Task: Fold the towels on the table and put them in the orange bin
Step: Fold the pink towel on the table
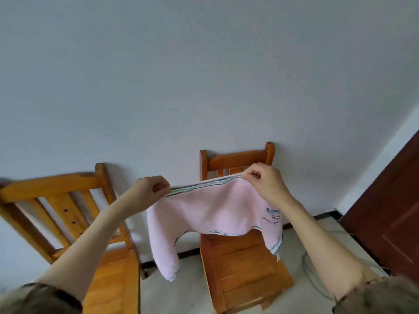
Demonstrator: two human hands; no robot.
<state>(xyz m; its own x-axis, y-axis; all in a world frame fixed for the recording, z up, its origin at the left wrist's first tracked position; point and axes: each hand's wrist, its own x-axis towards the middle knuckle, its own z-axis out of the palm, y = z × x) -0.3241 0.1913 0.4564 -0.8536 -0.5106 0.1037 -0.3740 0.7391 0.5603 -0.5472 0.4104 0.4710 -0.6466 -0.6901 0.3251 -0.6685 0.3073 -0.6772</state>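
Pink towel [210,214]: hanging in mid-air before two wooden chairs [240,257], striped top hem running left to right. Pinching each end of that hem, left hand [150,192] and right hand [264,181], fingers curled tight; both equally near. Worktop, bin: out of view.

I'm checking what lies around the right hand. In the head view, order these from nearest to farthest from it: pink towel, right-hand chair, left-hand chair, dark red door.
1. pink towel, pinched by the right hand at its striped top edge.
2. right-hand chair, its backrest just behind the hand.
3. left-hand chair and dark red door, on opposite sides; too close to call.
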